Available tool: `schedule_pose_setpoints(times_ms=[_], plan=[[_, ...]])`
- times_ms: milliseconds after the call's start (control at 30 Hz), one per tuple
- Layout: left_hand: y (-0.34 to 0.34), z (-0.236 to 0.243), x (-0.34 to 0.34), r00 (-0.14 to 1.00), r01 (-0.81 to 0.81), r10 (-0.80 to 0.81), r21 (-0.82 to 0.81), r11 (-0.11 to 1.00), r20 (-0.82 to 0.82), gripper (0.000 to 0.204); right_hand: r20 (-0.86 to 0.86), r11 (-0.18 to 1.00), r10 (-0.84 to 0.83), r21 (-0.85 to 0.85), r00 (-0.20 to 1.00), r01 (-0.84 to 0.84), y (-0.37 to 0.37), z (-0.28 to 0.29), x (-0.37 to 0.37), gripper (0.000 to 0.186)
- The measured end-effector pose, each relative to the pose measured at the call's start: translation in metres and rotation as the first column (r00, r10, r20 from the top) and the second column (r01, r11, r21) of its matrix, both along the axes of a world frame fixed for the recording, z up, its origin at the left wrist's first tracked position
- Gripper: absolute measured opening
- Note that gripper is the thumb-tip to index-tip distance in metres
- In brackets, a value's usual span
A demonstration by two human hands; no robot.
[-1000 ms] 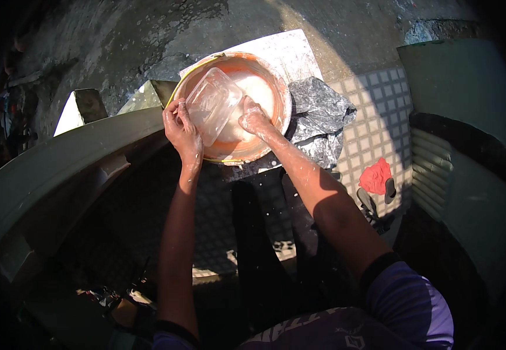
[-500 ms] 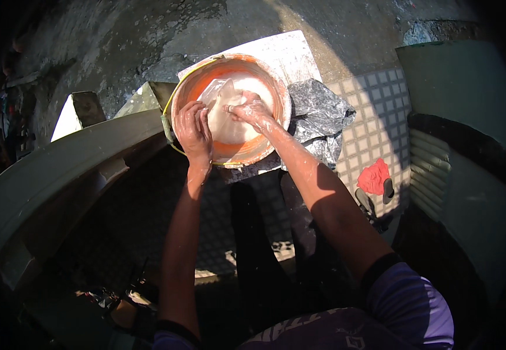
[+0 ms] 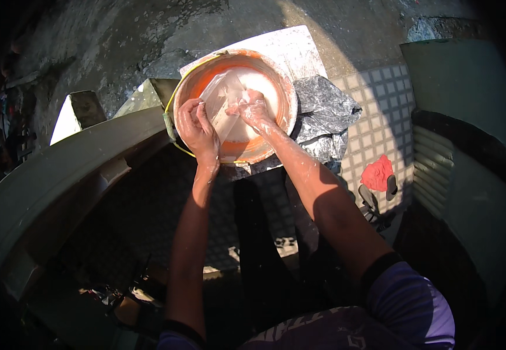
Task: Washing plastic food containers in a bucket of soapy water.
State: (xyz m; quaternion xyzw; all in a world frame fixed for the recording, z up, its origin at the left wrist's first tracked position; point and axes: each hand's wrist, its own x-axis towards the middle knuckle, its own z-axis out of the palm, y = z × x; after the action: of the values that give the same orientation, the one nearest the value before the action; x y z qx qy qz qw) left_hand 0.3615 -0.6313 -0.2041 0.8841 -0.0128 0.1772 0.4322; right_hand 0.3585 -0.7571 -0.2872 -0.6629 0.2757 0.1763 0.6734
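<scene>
An orange bucket (image 3: 292, 114) with a smeared rim holds a creamy white liquid (image 3: 264, 86). Over the liquid, a clear plastic bag (image 3: 222, 88) stretches between my two hands. At the bucket's left side my left hand (image 3: 199, 131) has its fingers curled round the bag's edge. Smeared with white, my right hand (image 3: 254, 111) is closed on the bag's other side, above the middle of the bucket. The bag's lower part hangs between my wrists, with whitish stuff showing through it.
Under the bucket is a white-spattered board (image 3: 299, 49). A crumpled grey-black sheet (image 3: 323, 108) lies to its right. Farther right, a red cloth (image 3: 377, 173) and dark sandals (image 3: 368, 197) are on the tiled floor (image 3: 355, 137). A curved grey-green ledge (image 3: 60, 166) runs along the left.
The clear bag now spreads wider and flatter between my hands. My left hand has turned slightly, its fingers curling more. My right hand stays near the same spot.
</scene>
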Motion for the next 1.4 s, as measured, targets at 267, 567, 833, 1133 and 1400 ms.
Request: schedule_pose_setpoints(times_ms=[267, 567, 833, 1133, 1400], plan=[[-0.01, 0.007, 0.005, 0.974, 0.151, -0.174, 0.163, 0.975, 0.142, 0.008, -0.17, 0.793, -0.304, 0.5, 0.937, 0.348, 0.001, -0.016, -0.006, 0.036], [0.007, -0.004, 0.009, 0.997, 0.061, -0.063, 0.059, 0.996, 0.032, 0.008, -0.081, 0.921, -0.197, 0.326, 0.977, 0.213, 0.011, 0.006, -0.002, 0.027], [0.0, -0.003, 0.005, 0.983, 0.158, -0.171, 0.152, 0.976, 0.074, 0.008, -0.19, 0.918, -0.264, 0.25, 0.946, 0.307, 0.011, -0.029, -0.002, 0.025], [-0.007, -0.032, 0.003, 0.931, 0.211, -0.157, 0.138, 0.968, -0.329, 0.015, -0.015, 0.752, 0.339, -0.596, 0.941, -0.281, -0.009, -0.054, -0.019, 0.036], [0.025, -0.05, 0.023, 0.75, 0.147, -0.054, 0.086, 0.985, -0.66, 0.028, 0.111, 0.742, 0.201, -0.666, 0.973, -0.077, -0.034, 0.004, -0.017, 0.016]])
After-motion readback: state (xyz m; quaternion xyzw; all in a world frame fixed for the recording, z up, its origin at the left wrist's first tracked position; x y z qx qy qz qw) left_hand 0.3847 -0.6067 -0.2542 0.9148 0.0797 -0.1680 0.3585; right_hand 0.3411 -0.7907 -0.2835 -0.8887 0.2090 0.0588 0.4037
